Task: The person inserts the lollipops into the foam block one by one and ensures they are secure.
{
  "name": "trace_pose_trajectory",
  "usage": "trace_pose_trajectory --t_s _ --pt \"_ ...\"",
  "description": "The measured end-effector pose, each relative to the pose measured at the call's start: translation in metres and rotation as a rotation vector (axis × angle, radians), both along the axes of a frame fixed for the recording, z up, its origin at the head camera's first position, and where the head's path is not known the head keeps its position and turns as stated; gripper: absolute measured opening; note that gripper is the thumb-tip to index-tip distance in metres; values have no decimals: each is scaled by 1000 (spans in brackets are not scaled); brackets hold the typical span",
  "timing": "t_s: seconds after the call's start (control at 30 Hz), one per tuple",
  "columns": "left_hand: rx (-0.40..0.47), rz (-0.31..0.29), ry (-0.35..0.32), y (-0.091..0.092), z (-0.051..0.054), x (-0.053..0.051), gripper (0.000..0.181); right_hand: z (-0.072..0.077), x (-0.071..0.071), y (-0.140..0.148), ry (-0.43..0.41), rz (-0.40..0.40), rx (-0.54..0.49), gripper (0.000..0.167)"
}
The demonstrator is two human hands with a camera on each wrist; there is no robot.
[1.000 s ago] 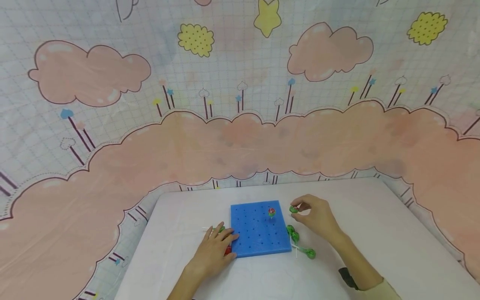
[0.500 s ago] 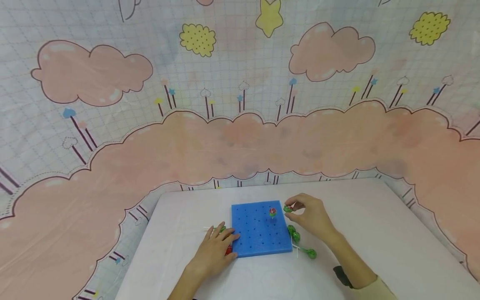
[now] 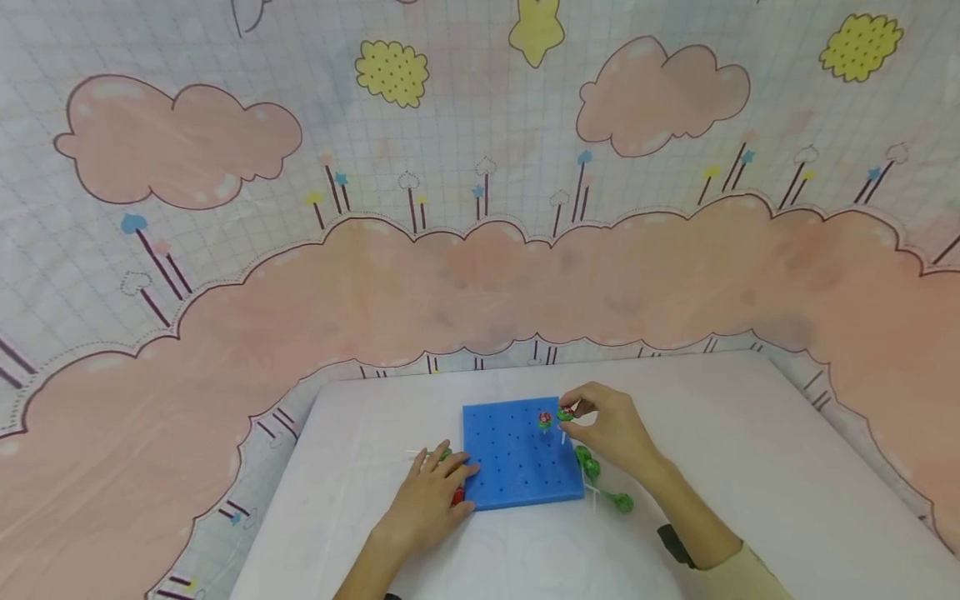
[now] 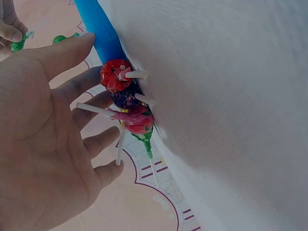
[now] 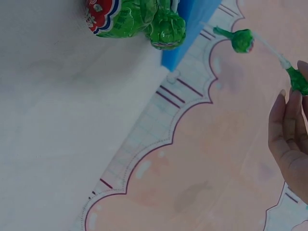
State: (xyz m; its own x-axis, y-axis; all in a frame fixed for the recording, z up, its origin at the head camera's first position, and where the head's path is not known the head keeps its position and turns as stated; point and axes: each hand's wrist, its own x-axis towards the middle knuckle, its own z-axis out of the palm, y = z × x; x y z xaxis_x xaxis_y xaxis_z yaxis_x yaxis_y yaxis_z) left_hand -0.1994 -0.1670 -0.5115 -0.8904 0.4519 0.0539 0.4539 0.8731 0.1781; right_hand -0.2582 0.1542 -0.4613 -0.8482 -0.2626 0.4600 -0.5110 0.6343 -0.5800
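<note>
My right hand pinches a green-wrapped lollipop by its head over the back right corner of a blue board dotted with small holes. Its white stick points down at the board; whether the tip touches cannot be made out. Just left of it, another green-and-red lollipop stands upright in the board. My left hand rests at the board's left edge, fingers spread. Beside those fingers in the left wrist view lie a red lollipop, a dark purple lollipop and a pink lollipop.
Several green lollipops lie along the board's right side, close below my right forearm. A green lollipop also lies on the left. The board sits on a white table, with a cloud-patterned backdrop behind it.
My right hand has moved left with the lollipop, from beside the board to over its back right corner. The stick now points downward in sight. My left hand has stayed in place.
</note>
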Motion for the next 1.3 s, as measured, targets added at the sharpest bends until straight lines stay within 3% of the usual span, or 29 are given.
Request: trace_pose_trajectory --t_s 0.67,1.3 --pt "0 11 -6 1 -2 -1 54 2 -5 -19 -29 33 -12 29" --pt "-3 8 2 0 -1 0 54 -10 -15 -28 20 79 -20 29"
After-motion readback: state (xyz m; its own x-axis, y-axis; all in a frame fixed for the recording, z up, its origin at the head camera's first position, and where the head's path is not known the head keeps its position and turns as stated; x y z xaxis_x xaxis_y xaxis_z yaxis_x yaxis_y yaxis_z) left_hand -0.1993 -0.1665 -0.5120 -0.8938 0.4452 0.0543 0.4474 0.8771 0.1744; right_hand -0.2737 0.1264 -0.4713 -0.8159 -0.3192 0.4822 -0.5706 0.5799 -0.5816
